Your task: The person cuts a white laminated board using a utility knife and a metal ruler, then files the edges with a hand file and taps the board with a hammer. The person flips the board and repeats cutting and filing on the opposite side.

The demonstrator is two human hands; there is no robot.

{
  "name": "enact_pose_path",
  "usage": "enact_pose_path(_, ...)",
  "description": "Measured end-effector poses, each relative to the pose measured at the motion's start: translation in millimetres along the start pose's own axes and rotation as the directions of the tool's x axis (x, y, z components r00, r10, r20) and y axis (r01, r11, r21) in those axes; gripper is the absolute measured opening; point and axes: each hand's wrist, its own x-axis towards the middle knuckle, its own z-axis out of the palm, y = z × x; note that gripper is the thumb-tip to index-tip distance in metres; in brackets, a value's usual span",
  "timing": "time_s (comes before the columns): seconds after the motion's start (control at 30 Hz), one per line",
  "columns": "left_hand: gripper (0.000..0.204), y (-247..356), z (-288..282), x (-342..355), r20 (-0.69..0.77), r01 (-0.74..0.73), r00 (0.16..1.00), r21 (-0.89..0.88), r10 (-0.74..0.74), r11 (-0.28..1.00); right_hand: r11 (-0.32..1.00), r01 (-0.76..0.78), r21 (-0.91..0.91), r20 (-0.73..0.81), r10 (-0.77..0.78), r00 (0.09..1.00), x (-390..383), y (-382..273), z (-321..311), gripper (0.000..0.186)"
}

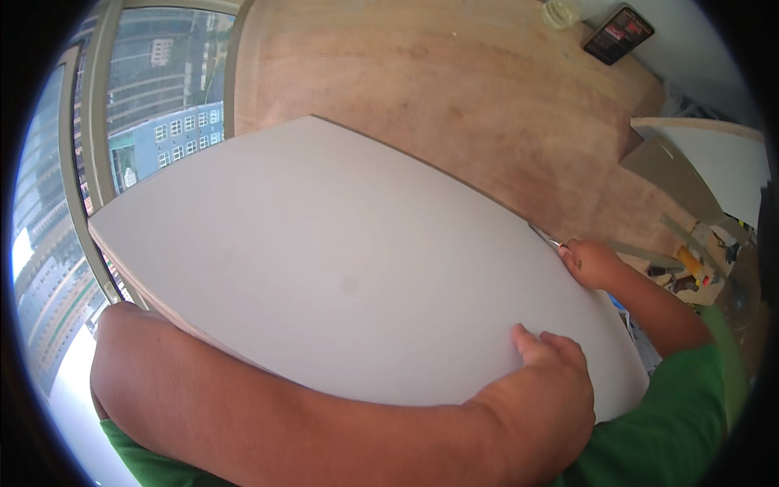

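Bracing white panel [324, 268] with half-open left hand [544, 385], apparently for steadiness; pinching slim, perhaps metal tool [550, 239] at panel's edge with right hand [589, 263].

Brown wooden surface [389, 89]: large white panel [341, 260] over near part; phone [618, 34], clear jar [560, 13] toward far right.

You are wearing a plain green top [629, 448]. Its short right sleeve [688, 385] is ending near your elbow, and more green is showing beneath your left arm [268, 406]. Your left hand [548, 394] and right hand [592, 264] are showing bare, the right one bearing a small dark mark [578, 264].
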Motion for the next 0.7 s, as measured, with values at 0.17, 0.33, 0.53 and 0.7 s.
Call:
enact_pose_path(0.17, 0.045, -0.2, -3.2, -0.9, -0.03, 0.048, 0.998, -0.061, -0.05, 0.997, 0.996, -0.008, 0.088, -0.012, 0.009, 1.0, -21.7, 4.5, -6.4, 0.037)
enact_pose_path(0.33, 0.043, 2.0, 0.6, -3.7, -0.011, -0.012, 1.0, -0.101, 0.011, 0.995, 0.929, 0.279, 0.243, -0.245, -0.22, 0.944, 7.3, -29.3, -18.3, 0.043)
enact_pose_path(0.53, 0.039, 4.6, 2.7, 0.2, -0.013, 0.006, 1.0, -0.06, -0.006, 0.998, 0.798, 0.565, 0.21, -0.387, -0.463, 0.797, 103.5, -151.0, -73.0, 0.047)
enact_pose_path(0.7, 0.038, -3.8, 1.3, 4.3, 0.128, -0.119, 0.982, -0.135, 0.136, 0.984, 0.788, 0.616, -0.019, -0.428, -0.563, 0.707, 177.5, -263.4, -109.8, 0.057)
